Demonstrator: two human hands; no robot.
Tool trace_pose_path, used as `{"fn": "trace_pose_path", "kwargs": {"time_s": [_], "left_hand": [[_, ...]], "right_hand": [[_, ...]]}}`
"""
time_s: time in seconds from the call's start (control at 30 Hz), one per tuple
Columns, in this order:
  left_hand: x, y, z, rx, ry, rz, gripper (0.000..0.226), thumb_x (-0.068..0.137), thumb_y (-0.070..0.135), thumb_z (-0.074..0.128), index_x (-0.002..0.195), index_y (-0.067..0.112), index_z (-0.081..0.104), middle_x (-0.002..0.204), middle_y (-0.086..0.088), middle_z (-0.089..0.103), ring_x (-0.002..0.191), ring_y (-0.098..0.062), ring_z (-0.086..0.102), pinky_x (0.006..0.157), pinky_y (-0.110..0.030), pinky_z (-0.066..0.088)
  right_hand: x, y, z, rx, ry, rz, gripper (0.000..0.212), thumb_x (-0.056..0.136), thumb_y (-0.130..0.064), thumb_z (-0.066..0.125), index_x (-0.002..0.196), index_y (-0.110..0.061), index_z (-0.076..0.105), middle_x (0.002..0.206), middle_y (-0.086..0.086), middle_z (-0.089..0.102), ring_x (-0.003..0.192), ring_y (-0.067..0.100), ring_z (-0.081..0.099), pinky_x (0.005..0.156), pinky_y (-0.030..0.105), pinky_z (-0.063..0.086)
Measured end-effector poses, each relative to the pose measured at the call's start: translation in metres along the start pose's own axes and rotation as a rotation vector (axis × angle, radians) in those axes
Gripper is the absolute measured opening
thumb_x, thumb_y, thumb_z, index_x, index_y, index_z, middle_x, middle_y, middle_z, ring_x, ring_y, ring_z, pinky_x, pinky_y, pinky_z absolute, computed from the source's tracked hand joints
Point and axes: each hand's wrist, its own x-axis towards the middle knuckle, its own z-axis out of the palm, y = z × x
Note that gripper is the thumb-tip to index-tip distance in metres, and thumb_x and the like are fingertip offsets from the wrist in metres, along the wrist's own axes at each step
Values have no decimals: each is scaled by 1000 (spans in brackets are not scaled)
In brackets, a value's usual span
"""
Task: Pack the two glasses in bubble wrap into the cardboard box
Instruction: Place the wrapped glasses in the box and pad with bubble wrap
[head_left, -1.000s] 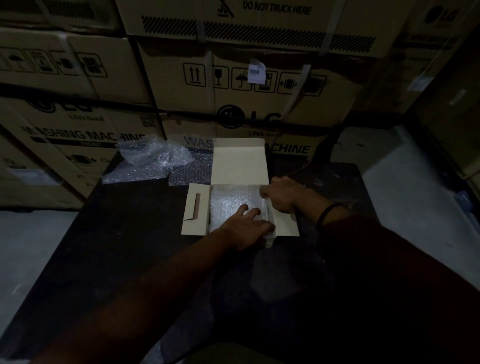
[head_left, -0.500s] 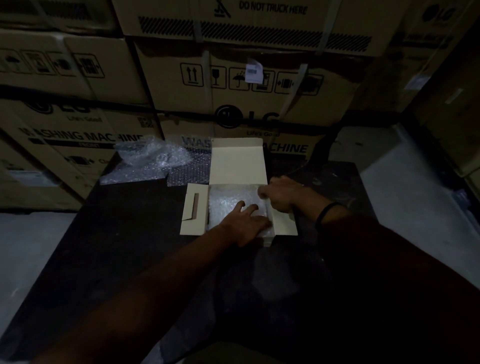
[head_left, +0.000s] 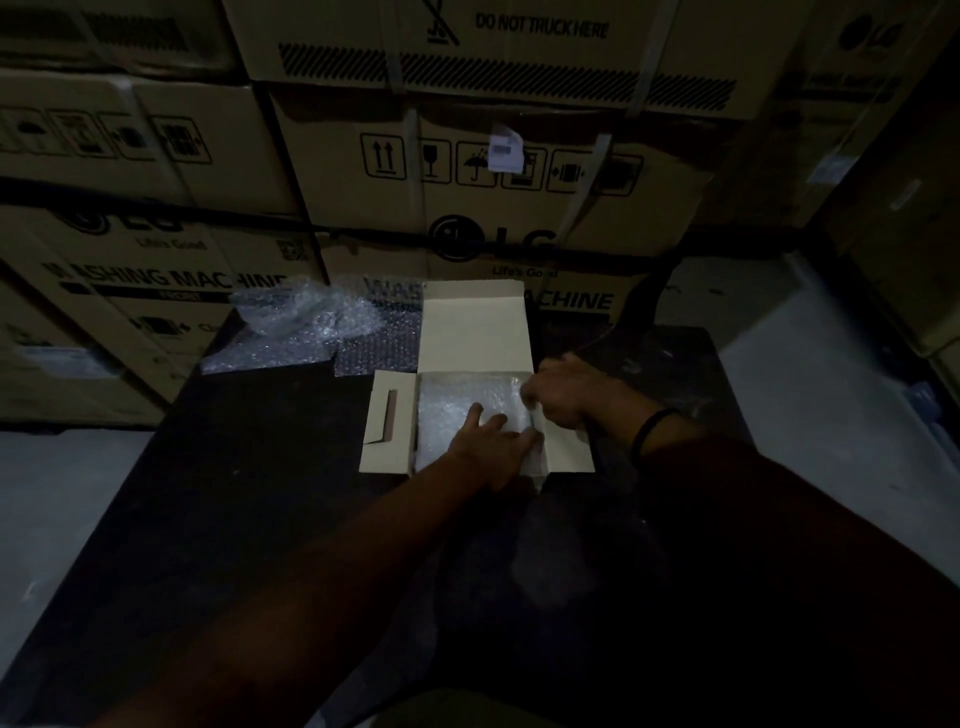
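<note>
Left grip (head_left: 493, 449) presses flat on bubble wrap (head_left: 447, 410) filling the box (head_left: 389, 421); right grip (head_left: 563, 397) curls at the box's right edge, hold unclear; open surface (head_left: 234, 493) lies left of the box.

My left hand (head_left: 493, 449) lies flat, fingers spread, pressing on the bubble wrap (head_left: 449, 410) that fills the open cardboard box (head_left: 387, 431). My right hand (head_left: 563, 397), black wristband (head_left: 649, 431) at the wrist, is curled at the box's right wall; whether it grips the wrap I cannot tell. The lid stands raised at the far side. Loose wrap (head_left: 306, 327) lies far-left on the dark table (head_left: 234, 493). Washing-machine cartons (head_left: 493, 208) are stacked behind.
</note>
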Motion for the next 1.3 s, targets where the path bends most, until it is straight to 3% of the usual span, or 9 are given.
{"fn": "trace_pose_path", "kwargs": {"time_s": [0.33,0.53,0.7,0.8,0.9,1.0,1.1,1.17,1.3], "left_hand": [[1,5,-1,118,-43,-40,57,95,61,26,148,41,21,158,-8,12,143,-36,7,111,-61,-2],[-8,4,4,1,191,35,53,92,56,41,140,34,43,150,-6,30,135,-31,25,110,-56,7],[-8,3,10,-53,103,26,50,92,64,32,136,44,44,153,0,30,137,-27,23,109,-56,6],[-9,0,11,-148,-7,16,53,91,67,29,140,48,36,157,7,19,143,-23,10,111,-55,2],[-18,-6,15,-222,62,59,53,92,62,32,142,43,36,160,3,10,146,-24,5,114,-51,0],[-38,-18,20,-270,371,-14,53,82,45,38,130,29,57,148,-5,39,136,-30,32,108,-48,18],[-58,-31,26,-253,646,-186,38,70,27,57,106,22,70,111,-3,64,99,-28,58,84,-41,40],[-69,-37,28,-188,660,-308,35,65,23,68,100,22,71,102,-3,66,90,-28,60,76,-40,43],[-85,-50,39,-133,488,-461,38,68,38,74,101,21,71,103,-3,69,94,-30,60,80,-44,41]], "right_hand": [[10,4,14,-208,8,-69,37,90,-22,47,118,-41,62,143,-1,39,124,27,35,102,45,31],[9,7,11,2,9,-69,45,84,-6,47,119,-31,62,128,-3,56,118,21,43,99,39,32],[8,4,23,-128,-13,-77,45,89,-14,43,118,-42,62,138,-2,45,126,25,35,105,44,27],[11,0,22,-213,-10,-82,40,91,-21,42,119,-41,63,139,0,44,125,28,35,105,48,27],[17,1,18,-168,-60,-48,35,92,-22,45,119,-37,63,137,0,46,125,27,36,107,48,27],[19,1,6,-2,-81,31,39,92,-13,46,125,-29,60,136,4,50,126,27,40,108,42,28],[28,-9,-3,227,123,73,39,90,-10,51,127,-21,57,134,6,54,122,25,49,101,35,36],[40,-24,-6,373,182,4,40,89,-12,55,128,-19,56,135,6,52,122,26,50,99,34,40],[64,-57,-7,336,180,-199,57,91,-26,59,143,-18,39,150,2,38,133,23,39,107,32,33]]}}
